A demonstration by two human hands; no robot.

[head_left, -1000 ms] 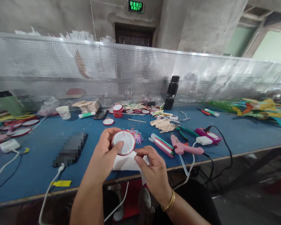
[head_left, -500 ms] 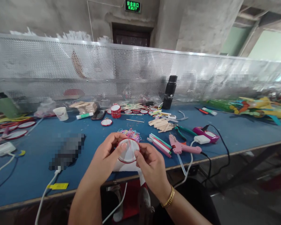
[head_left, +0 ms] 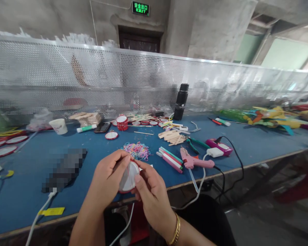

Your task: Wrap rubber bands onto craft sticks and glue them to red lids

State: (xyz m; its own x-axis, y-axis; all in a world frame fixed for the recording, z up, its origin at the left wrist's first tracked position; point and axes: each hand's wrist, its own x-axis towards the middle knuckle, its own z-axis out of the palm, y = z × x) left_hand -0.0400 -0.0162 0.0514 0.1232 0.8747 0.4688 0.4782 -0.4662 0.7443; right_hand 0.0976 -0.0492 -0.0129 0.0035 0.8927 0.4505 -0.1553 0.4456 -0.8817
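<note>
Between both hands, over the near table edge, is a round white disc with a red rim [head_left: 128, 178]. My left hand [head_left: 109, 176] grips its upper left side, thumb lying on the white face. My right hand [head_left: 152, 191] pinches the right edge, thumb in front and fingers behind. A thin reddish strand seems to cross the face; its ends are hidden. Just beyond my hands lies a heap of colourful small rubber bands [head_left: 137, 150]. Similar red-rimmed discs sit farther back, one lying alone [head_left: 111, 135] and several in a stack [head_left: 122, 123].
Right of my hands lie several markers [head_left: 170, 160], a pink glue gun [head_left: 195, 161], wooden sticks [head_left: 171, 137] and green-handled pliers [head_left: 195, 145]. A black bottle [head_left: 181, 102] stands by the perforated metal screen [head_left: 149, 82]. At left are a blurred-out dark device [head_left: 65, 171] with a cable and a paper cup [head_left: 58, 126].
Both hands have brought the disc lower and nearer the table edge, slightly left, and turned it. More of the rubber band heap shows. The whole view has shifted slightly.
</note>
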